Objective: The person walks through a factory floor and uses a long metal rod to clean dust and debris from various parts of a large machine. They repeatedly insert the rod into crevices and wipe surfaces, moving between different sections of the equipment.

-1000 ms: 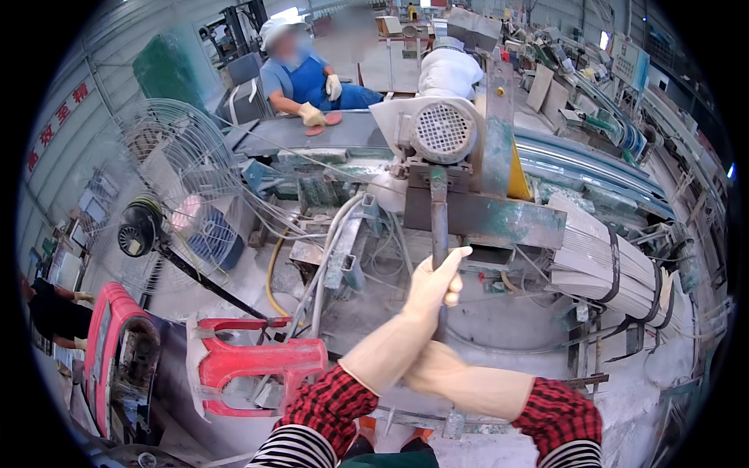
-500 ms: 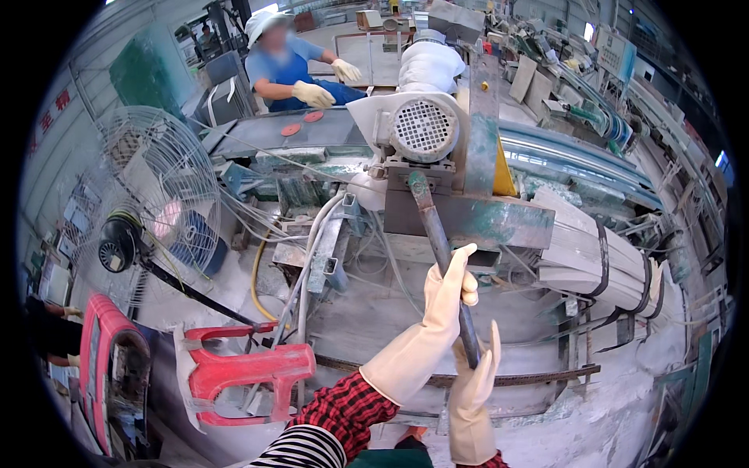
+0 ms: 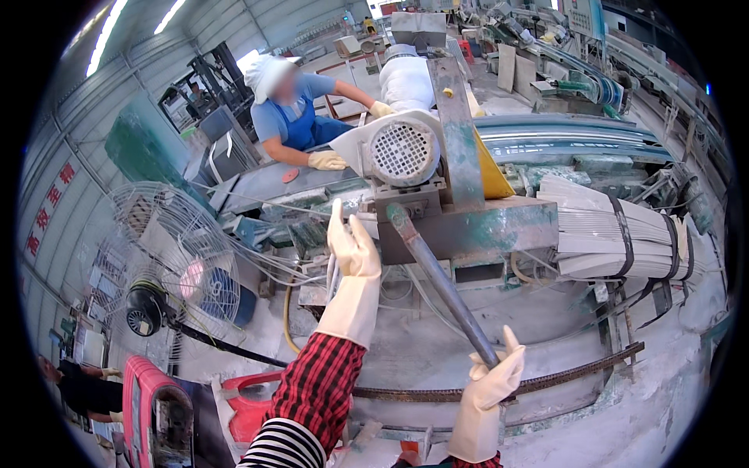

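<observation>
Both hands wear long cream rubber gloves with cuffs reaching well up the forearm. The left hand has its glove dusted pale grey, over a red-and-black checked sleeve, with a black-and-white striped layer below it. The right hand shows what may be the same checked cuff at the frame's bottom edge
</observation>
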